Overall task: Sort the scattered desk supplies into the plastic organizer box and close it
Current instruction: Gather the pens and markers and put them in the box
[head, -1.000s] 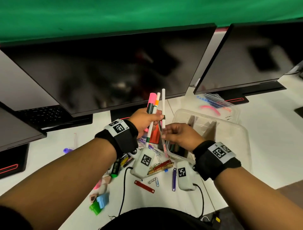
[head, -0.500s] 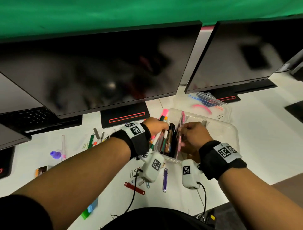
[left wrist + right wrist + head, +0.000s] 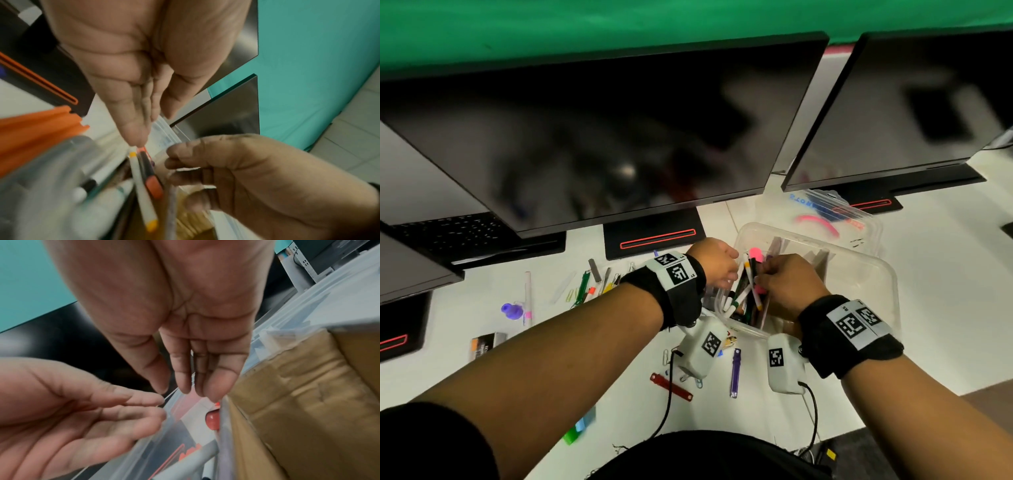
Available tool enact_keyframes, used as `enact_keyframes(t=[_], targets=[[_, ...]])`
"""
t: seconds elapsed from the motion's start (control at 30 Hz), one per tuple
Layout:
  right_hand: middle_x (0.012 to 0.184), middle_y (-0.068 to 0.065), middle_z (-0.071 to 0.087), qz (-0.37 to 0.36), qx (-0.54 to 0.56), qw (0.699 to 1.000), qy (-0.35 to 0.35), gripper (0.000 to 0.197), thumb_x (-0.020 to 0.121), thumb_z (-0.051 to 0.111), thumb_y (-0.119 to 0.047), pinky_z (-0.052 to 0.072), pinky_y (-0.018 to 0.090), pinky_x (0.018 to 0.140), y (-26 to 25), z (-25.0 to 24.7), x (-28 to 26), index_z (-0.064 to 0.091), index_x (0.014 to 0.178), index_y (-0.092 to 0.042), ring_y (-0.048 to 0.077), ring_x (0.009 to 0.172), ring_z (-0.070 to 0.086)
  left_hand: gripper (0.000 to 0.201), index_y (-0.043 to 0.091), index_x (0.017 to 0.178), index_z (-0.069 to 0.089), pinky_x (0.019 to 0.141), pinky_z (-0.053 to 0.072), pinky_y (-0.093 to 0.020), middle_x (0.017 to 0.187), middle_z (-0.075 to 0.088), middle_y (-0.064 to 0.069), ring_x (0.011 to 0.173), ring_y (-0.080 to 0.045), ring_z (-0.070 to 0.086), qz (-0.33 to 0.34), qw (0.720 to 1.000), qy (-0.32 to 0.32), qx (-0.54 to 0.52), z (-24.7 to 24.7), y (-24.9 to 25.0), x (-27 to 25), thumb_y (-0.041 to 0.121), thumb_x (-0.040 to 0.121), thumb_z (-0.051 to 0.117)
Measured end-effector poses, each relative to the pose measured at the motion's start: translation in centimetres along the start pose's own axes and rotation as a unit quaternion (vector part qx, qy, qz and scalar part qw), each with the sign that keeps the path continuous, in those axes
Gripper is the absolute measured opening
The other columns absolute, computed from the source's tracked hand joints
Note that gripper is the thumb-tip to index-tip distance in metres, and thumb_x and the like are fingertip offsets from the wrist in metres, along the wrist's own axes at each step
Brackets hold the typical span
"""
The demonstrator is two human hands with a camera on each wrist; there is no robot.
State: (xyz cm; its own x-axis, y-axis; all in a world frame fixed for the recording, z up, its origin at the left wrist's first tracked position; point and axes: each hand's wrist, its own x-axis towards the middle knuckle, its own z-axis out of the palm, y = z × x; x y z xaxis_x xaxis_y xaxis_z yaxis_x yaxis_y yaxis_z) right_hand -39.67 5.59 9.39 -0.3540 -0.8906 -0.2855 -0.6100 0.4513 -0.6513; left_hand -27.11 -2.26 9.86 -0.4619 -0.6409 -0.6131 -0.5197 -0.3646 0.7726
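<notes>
The plastic organizer box (image 3: 866,274) stands open on the table (image 3: 945,308), and the pens (image 3: 744,294) lean in its near-left compartment, directly under the fingers of both hands. They seem to be put there so long items stay together. The left hand (image 3: 717,262) hovers at the box edge, fingers straight and together, holding nothing. The right hand (image 3: 789,286) reaches down over the pens, fingers extended, tips close together; whether they pinch something, one cannot tell. More supplies (image 3: 589,286) lie scattered left of the fingers.
</notes>
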Motion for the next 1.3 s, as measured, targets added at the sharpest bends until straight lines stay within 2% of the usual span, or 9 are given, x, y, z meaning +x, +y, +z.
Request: enact_keyframes(t=[0.13,0.23,0.47,0.57,0.7,0.93,1.07,1.2,1.3], targets=[[0.113,0.01,0.067,-0.021,-0.071,0.997,-0.011,0.025,0.085,0.059,-0.012,0.041,0.023,0.085,-1.4,0.9,-0.4,0.069,0.107,-0.008,0.026,0.104,0.061,0.028,0.005,0.117,0.058,0.055,0.048,-0.024,0.094,0.062,-0.01,0.072,-0.016,0.06,0.008,0.998,0.05,0.031,-3.7,-2.0,-0.9,0.0,0.09,0.051],[0.109,0.01,0.068,-0.028,-0.135,0.989,-0.049,0.023,0.086,0.055,-0.019,0.042,0.023,0.075,-2.8,2.0,-0.8,0.07,0.1,-0.008,0.026,0.099,0.063,0.021,0.007,0.11,0.058,0.064,0.052,-0.033,0.087,0.063,-0.011,0.072,-0.022,0.06,-0.017,0.997,0.075,0.024,-7.0,-4.5,-1.6,0.002,0.089,0.054],[0.111,0.016,0.065,0.05,-0.254,0.958,-0.126,0.033,0.086,0.056,-0.028,0.042,0.03,0.074,-2.9,4.0,-0.9,0.065,0.106,-0.004,0.03,0.103,0.061,0.015,0.015,0.1,0.058,0.058,0.039,-0.023,0.077,0.058,-0.001,0.064,-0.011,0.052,-0.088,0.989,0.119,0.023,-13.2,-10.4,-4.3,0.005,0.094,0.049],[0.111,0.017,0.065,0.063,-0.249,0.959,-0.119,0.032,0.085,0.058,-0.026,0.041,0.028,0.074,-3.5,3.8,-0.8,0.065,0.106,-0.003,0.031,0.104,0.06,0.014,0.019,0.088,0.06,0.066,0.05,-0.03,0.086,0.062,-0.004,0.071,-0.017,0.058,-0.096,0.976,0.161,0.112,-14.9,-12.4,-4.9,0.008,0.092,0.052],[0.107,0.017,0.066,0.043,-0.22,0.973,-0.049,0.026,0.082,0.062,-0.018,0.05,0.033,0.086,-4.5,2.0,-1.0,0.067,0.101,-0.002,0.032,0.101,0.062,0.035,0.009,0.126,0.056,0.101,0.041,-0.033,0.132,0.056,-0.01,0.122,-0.026,0.053,-0.114,0.921,0.157,0.338,-16.0,-14.8,-5.5,0.018,0.092,0.052],[0.104,0.015,0.068,0.05,-0.201,0.978,0.001,0.024,0.087,0.051,-0.017,0.051,0.034,0.088,-4.4,2.4,-0.8,0.068,0.1,-0.007,0.032,0.095,0.064,0.047,0.023,0.132,0.048,0.101,0.045,-0.038,0.135,0.046,-0.009,0.124,-0.029,0.048,-0.127,0.873,0.144,0.448,-16.5,-19.1,-6.0,0.021,0.086,0.056],[0.097,0.009,0.065,-0.09,-0.131,0.986,0.054,0.016,0.085,0.056,-0.009,0.042,0.023,0.079,-6.6,5.3,-2.6,0.07,0.094,-0.011,0.025,0.085,0.061,0.049,0.024,0.137,0.043,0.104,0.04,-0.034,0.142,0.039,-0.006,0.13,-0.025,0.044,-0.121,0.876,0.13,0.449,-16.7,-21.2,-6.1,0.018,0.089,0.054],[0.098,0.002,0.068,-0.241,-0.22,0.938,-0.12,0.015,0.087,0.055,-0.016,0.052,0.032,0.083,-7.1,10.7,-4.1,0.068,0.095,-0.017,0.018,0.086,0.063,0.05,0.021,0.137,0.043,0.104,0.04,-0.033,0.143,0.04,-0.006,0.131,-0.026,0.045,-0.102,0.882,0.128,0.442,-17.0,-22.3,-6.3,0.014,0.089,0.055],[0.111,0.003,0.065,-0.233,-0.346,0.868,-0.27,0.025,0.085,0.059,-0.029,0.048,0.03,0.086,-5.4,14.7,-4.5,0.062,0.108,-0.02,0.022,0.103,0.059,0.048,0.021,0.135,0.045,0.107,0.038,-0.034,0.143,0.04,-0.006,0.131,-0.026,0.043,-0.095,0.882,0.125,0.444,-17.3,-23.0,-6.7,0.015,0.089,0.056]])
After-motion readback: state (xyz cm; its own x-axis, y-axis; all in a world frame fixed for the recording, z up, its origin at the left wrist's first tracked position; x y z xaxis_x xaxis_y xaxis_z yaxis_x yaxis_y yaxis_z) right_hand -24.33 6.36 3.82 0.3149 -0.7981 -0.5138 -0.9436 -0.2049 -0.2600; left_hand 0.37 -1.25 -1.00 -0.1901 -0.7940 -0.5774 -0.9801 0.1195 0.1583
